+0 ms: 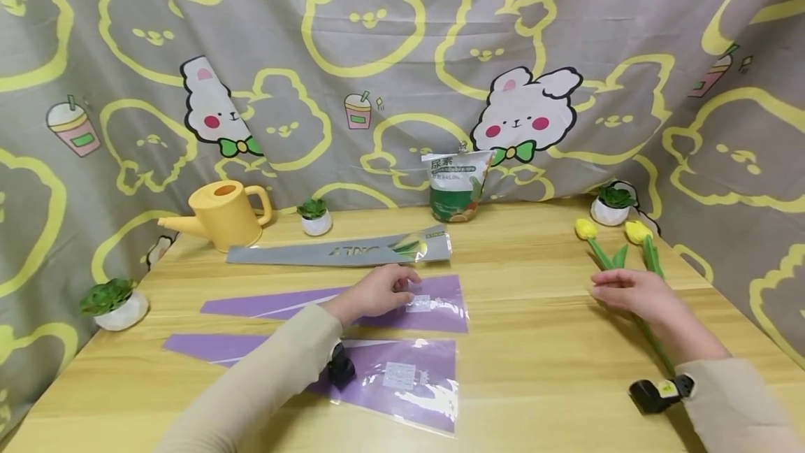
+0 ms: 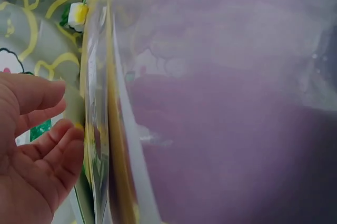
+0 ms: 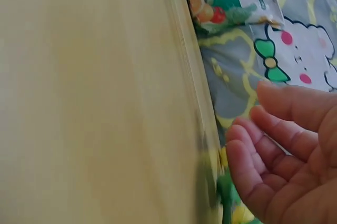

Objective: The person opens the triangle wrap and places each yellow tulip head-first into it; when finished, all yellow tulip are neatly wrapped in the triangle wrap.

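Note:
Above the upper purple sleeve (image 1: pixel 449 299), the left hand (image 1: pixel 377 291) holds its fingers loosely bent with a gap to the thumb; the left wrist view shows nothing between them. A second purple sleeve (image 1: pixel 434 369) lies nearer, partly under the left forearm. At the right, the right hand (image 1: pixel 638 293) hovers over the stems of two yellow tulips (image 1: pixel 585 229) (image 1: pixel 638 232), its fingers relaxed. In the right wrist view that hand (image 3: pixel 284 150) has nothing between thumb and fingers. Part of the stems is hidden behind the hand and wrist.
A grey printed sleeve (image 1: pixel 302 255) lies behind the purple ones. Along the back stand a yellow watering can (image 1: pixel 229 219), a small potted plant (image 1: pixel 316 221), a green-white bag (image 1: pixel 457 191) and another potted plant (image 1: pixel 610 208). A third plant (image 1: pixel 119 310) stands at the left edge.

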`<act>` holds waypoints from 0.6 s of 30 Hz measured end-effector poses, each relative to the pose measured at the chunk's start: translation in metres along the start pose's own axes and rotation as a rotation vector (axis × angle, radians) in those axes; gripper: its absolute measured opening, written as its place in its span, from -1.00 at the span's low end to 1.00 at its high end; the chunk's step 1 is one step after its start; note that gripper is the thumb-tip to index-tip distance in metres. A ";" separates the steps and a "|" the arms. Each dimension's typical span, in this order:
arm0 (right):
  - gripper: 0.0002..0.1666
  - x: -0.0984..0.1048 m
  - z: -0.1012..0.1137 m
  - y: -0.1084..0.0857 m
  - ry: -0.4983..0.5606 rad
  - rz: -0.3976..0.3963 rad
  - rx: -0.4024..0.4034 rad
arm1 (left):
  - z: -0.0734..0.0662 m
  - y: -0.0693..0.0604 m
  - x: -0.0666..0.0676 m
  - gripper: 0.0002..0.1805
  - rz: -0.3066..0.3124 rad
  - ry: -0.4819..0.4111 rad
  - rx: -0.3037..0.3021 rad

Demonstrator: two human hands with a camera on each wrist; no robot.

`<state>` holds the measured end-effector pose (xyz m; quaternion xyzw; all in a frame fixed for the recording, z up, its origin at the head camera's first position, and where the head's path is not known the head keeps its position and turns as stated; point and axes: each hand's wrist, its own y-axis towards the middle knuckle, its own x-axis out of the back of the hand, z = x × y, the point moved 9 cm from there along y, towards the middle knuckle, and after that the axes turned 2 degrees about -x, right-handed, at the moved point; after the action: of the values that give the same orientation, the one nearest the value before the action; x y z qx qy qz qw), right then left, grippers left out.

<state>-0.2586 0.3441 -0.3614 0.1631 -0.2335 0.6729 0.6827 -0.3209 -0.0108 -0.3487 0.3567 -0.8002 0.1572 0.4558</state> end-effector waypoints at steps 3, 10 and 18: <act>-0.38 0.010 -0.009 -0.010 -0.037 -0.007 0.002 | -0.004 0.001 -0.004 -0.70 0.038 0.062 -0.039; -0.32 0.034 -0.028 -0.032 -0.201 -0.027 -0.058 | -0.016 0.006 -0.009 -0.75 0.082 0.159 -0.102; -0.28 0.043 -0.039 -0.047 -0.291 -0.017 -0.124 | -0.017 0.011 -0.015 -0.90 0.109 0.163 -0.085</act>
<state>-0.2090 0.3994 -0.3671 0.2186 -0.3696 0.6207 0.6560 -0.3135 0.0129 -0.3515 0.2790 -0.7848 0.1761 0.5247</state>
